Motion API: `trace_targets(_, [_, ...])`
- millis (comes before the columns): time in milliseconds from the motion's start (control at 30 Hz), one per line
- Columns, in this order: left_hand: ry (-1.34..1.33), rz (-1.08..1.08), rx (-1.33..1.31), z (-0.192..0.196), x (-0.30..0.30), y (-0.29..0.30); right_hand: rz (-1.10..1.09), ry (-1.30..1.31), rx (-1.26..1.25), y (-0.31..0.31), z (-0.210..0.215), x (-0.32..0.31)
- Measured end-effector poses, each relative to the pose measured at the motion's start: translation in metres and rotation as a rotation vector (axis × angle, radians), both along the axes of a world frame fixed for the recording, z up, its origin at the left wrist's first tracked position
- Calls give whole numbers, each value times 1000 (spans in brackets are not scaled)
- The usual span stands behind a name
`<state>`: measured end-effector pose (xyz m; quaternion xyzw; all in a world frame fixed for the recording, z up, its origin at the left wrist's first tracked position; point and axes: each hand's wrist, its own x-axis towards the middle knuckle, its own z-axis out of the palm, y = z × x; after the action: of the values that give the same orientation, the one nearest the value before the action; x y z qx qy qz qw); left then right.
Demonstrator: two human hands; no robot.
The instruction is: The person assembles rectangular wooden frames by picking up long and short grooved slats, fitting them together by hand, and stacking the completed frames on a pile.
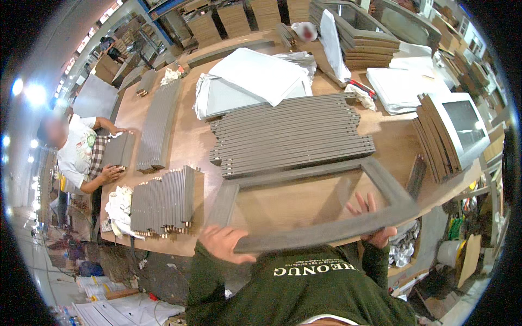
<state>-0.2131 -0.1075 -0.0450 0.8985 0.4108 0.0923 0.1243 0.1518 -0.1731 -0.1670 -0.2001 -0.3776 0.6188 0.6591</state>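
A grey-brown rectangular cabinet-door frame, slightly blurred, is in front of me at the table's near edge. Through its opening the tabletop shows. My left hand grips its near left corner, thumb along the near rail. At the right part of that rail is my right hand, its fingers spread up into the opening and its palm against the rail, holding the frame. Just beyond the frame lies a wide stack of grey-brown strips, side by side with uneven ends.
More strip bundles lie left on the wooden table. At the left edge a co-worker handles a small bundle. White panels lie beyond the strips. Finished frames are stacked at right, near a red-handled tool.
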Motion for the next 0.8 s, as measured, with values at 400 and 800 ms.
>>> trace_targets(400, [-132,564,-450,-177,-101,41,-172,104,-493,-59,-27,-15])
trace_targets(800, [-411,540,-548,-156,99,77,-285,221,-20,-54,74,60])
